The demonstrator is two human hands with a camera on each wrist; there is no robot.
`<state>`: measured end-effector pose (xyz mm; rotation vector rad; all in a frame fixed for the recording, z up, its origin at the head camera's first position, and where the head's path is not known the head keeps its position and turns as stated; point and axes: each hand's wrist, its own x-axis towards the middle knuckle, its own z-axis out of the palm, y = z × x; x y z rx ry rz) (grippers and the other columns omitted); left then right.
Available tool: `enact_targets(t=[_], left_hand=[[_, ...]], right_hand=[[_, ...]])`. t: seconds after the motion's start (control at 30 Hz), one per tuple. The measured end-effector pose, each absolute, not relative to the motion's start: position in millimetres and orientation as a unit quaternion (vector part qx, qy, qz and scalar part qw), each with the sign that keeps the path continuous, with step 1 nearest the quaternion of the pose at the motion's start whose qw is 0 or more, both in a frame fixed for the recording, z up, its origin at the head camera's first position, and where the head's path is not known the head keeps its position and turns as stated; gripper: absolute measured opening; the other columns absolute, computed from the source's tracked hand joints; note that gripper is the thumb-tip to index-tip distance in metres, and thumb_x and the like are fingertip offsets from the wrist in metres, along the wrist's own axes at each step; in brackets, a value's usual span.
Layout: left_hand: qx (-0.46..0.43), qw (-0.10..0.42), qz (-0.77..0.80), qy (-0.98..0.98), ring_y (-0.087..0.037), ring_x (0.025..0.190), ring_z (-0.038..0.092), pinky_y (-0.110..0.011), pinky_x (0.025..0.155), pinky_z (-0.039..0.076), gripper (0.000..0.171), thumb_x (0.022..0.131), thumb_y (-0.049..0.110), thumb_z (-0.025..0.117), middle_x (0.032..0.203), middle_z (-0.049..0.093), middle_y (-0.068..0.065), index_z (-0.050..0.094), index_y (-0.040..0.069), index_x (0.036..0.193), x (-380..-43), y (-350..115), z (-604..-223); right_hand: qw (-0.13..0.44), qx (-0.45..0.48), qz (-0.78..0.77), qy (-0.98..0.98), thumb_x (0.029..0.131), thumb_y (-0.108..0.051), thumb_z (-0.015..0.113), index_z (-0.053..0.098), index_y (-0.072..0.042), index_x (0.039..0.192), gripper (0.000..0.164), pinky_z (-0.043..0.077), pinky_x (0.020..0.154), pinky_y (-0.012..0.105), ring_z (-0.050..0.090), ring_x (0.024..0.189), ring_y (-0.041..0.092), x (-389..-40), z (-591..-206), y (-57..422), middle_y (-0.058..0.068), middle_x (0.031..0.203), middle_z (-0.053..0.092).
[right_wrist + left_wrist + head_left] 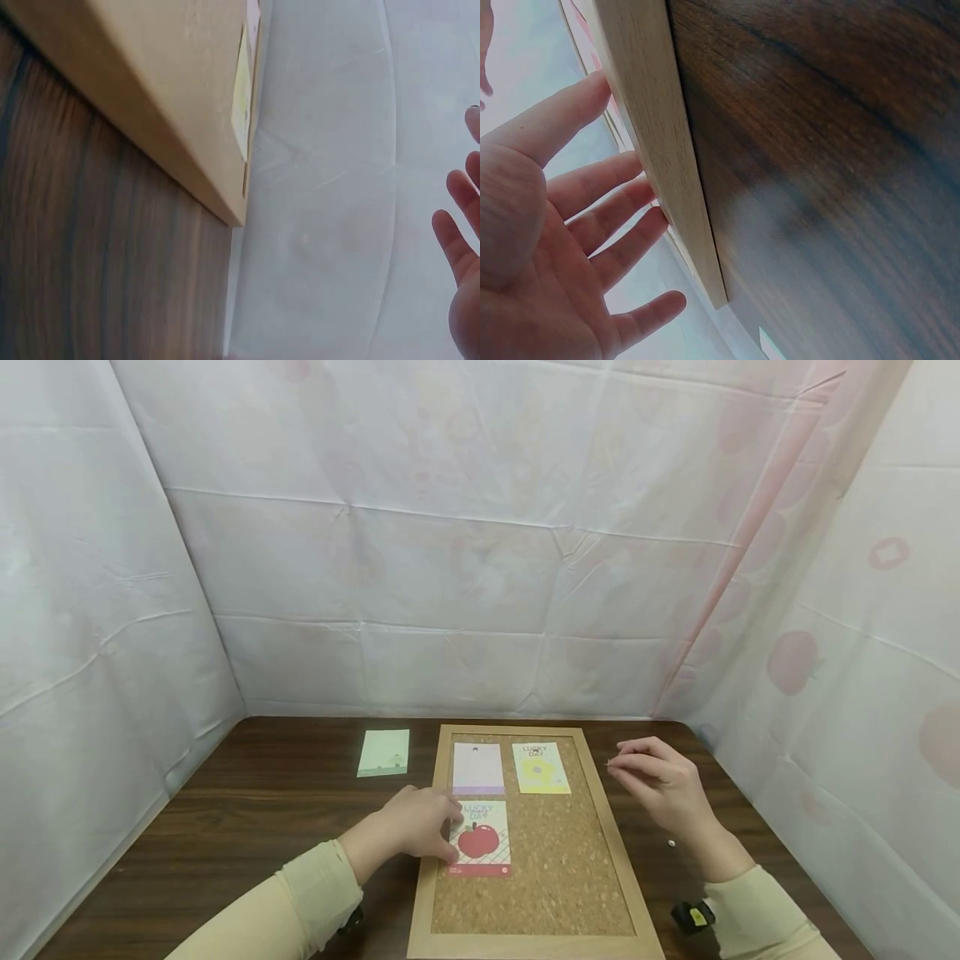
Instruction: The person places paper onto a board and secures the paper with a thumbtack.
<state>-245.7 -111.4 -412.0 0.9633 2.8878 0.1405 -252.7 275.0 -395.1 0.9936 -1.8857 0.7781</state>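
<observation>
A wood-framed cork board (555, 877) lies on the dark table. On its left side is a card with a red apple (478, 841); my left hand (416, 822) rests on the card's left edge. The fingers look mostly straight in the left wrist view. Above it are a lilac-edged card (477, 770) and a yellow flower card (540, 770), each with a small dark spot near the top. Right of the board, my right hand (660, 781) is raised and pinches a tiny thing like a push pin (608, 763), too small to see well.
A pale green card (385, 752) lies on the table (225, 827) left of the board. A small white object (671, 843) sits on the table beneath the right wrist. White patterned cloth walls (450, 568) enclose the back and sides.
</observation>
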Motion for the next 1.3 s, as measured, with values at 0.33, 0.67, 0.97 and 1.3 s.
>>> enact_targets(t=[0.33, 0.67, 0.97, 1.3], left_hand=[[0.314, 0.046, 0.049, 0.947, -0.022, 0.117, 0.063, -0.051, 0.095, 0.048, 0.049, 0.075, 0.049, 0.086, 0.122, 0.071, 0.005, 0.079, 0.021, 0.114, -244.5, -111.8, -412.6], [0.313, 0.054, 0.044, 0.947, -0.023, 0.118, 0.062, -0.052, 0.096, 0.047, 0.047, 0.075, 0.048, 0.085, 0.123, 0.07, 0.004, 0.079, 0.021, 0.113, -244.9, -110.6, -410.5], [0.306, 0.063, 0.044, 0.949, -0.024, 0.12, 0.061, -0.054, 0.097, 0.046, 0.048, 0.076, 0.048, 0.085, 0.125, 0.069, 0.003, 0.078, 0.021, 0.115, -244.5, -109.0, -408.8], [0.3, 0.068, 0.05, 0.95, -0.025, 0.119, 0.061, -0.051, 0.094, 0.049, 0.049, 0.077, 0.048, 0.085, 0.126, 0.069, 0.002, 0.078, 0.021, 0.116, -245.4, -109.6, -409.7]], right_hand=[[0.422, 0.403, 0.331, -0.742, 0.055, 0.022, 0.082, 0.078, -0.002, 0.086, 0.04, 0.049, 0.079, 0.011, 0.068, 0.085, 0.03, -246.4, -386.1, 264.8, 0.012, 0.095, 0.069], [0.327, 0.355, 0.356, -0.8, 0.073, 0.012, 0.084, 0.077, -0.014, 0.092, 0.033, 0.047, 0.085, 0.012, 0.067, 0.101, 0.026, -248.3, -390.3, 261.2, 0.003, 0.107, 0.069], [0.205, 0.292, 0.443, -0.823, 0.092, 0.005, 0.071, 0.07, -0.009, 0.1, 0.016, 0.053, 0.08, 0.019, 0.064, 0.102, 0.015, -248.5, -384.2, 245.1, 0.004, 0.11, 0.067], [0.062, 0.242, 0.496, -0.832, 0.104, -0.017, 0.062, 0.066, -0.006, 0.108, 0.013, 0.051, 0.08, 0.03, 0.06, 0.094, 0.022, -262.1, -381.1, 228.6, 0.007, 0.107, 0.066]])
